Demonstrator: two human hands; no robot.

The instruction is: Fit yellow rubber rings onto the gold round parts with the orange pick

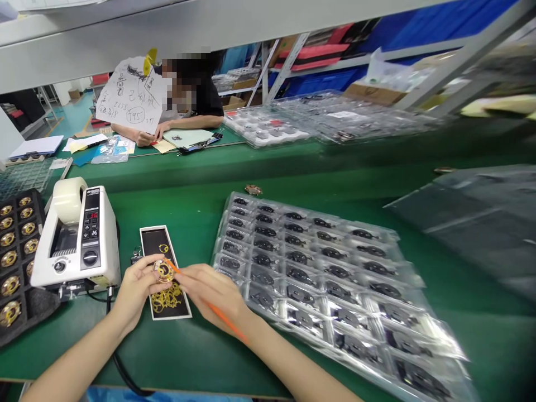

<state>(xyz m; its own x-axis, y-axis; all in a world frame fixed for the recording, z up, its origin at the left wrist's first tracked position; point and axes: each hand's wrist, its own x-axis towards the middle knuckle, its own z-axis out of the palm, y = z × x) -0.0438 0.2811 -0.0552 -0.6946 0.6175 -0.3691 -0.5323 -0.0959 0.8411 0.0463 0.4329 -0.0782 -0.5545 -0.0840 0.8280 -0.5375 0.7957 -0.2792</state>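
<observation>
Between its thumb and fingers, my left hand (140,282) holds a round gold and silver watch part (163,270). My right hand (209,290) grips an orange stick-like tool (226,321), whose tip touches the right edge of the round part. Both hands are over a narrow white-rimmed black tray (187,307). Thin yellow ring-shaped pieces (167,298) lie heaped in the tray's lower part, and another yellow ring (163,248) lies near its top.
A white tape dispenser (106,223) and a dark tray of gold parts (25,301) stand left. Clear trays of black parts (299,257) fill the right. A round part (253,190) lies behind them. Another person (205,106) sits across the bench beneath a shelf beam (251,22).
</observation>
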